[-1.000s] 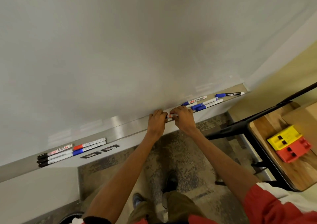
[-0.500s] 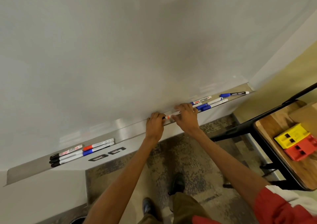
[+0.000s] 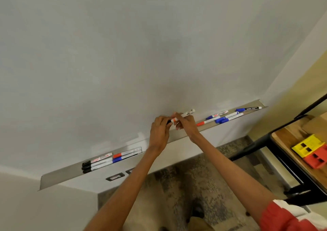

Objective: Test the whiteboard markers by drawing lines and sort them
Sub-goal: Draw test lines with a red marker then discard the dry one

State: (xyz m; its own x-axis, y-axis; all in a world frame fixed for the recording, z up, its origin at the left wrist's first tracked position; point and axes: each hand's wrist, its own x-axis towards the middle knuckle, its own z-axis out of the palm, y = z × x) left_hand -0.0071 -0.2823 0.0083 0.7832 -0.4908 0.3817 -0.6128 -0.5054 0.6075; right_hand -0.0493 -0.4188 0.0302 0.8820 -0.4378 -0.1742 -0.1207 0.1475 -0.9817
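Just above the tray [image 3: 62, 176], left hand [image 3: 160, 128] and right hand [image 3: 185, 122] pinch one marker [image 3: 184, 114]. More markers [image 3: 106, 161] lie at both tray ends.

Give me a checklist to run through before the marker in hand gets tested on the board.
1. Marker clear of the tray: ok. The marker is held above the tray, in front of the whiteboard.
2. Firm hold: ok. The right hand grips the barrel and the left hand pinches the orange-banded end.
3. Cap off: cannot tell. Fingers cover that end.
4. Room for a line: ok. The whiteboard shows no marks above the hands.
5. Piles kept apart: ok. The left group and the right group lie far apart on the tray.
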